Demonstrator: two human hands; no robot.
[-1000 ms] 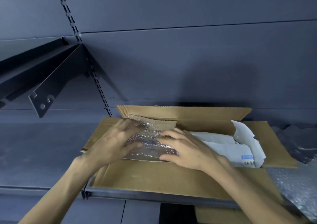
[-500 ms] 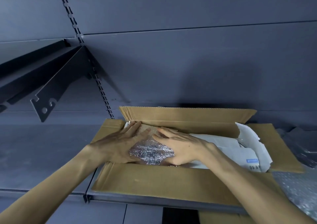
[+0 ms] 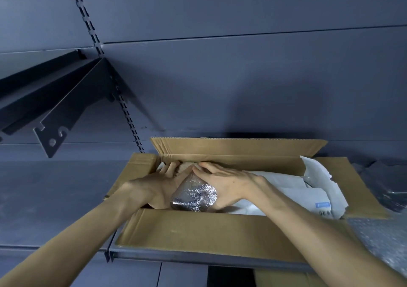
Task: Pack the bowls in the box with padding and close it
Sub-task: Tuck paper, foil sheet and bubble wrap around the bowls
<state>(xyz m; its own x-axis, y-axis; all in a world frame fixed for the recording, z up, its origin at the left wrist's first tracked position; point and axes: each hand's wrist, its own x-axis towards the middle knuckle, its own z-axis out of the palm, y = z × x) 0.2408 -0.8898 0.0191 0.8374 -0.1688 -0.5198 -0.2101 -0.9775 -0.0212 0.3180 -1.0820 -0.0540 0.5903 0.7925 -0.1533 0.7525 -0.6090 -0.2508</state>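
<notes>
Silver foil padded bundle (image 3: 193, 195) now pushed deeper into left end of open brown cardboard box (image 3: 198, 229) vs. 1 s ago. Left hand (image 3: 152, 185) and right hand (image 3: 222, 182) press on it, fingers extended, closer together. White paper padding (image 3: 293, 190) fills right side.

One head-worn view — close, looking forward and down into box (image 3: 198, 231).

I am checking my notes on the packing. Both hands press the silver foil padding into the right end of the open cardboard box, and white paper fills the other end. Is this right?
Not quite. The head view shows the left hand and right hand pressing the silver foil padding into the left end of the open cardboard box. The white paper fills the right end.
</notes>
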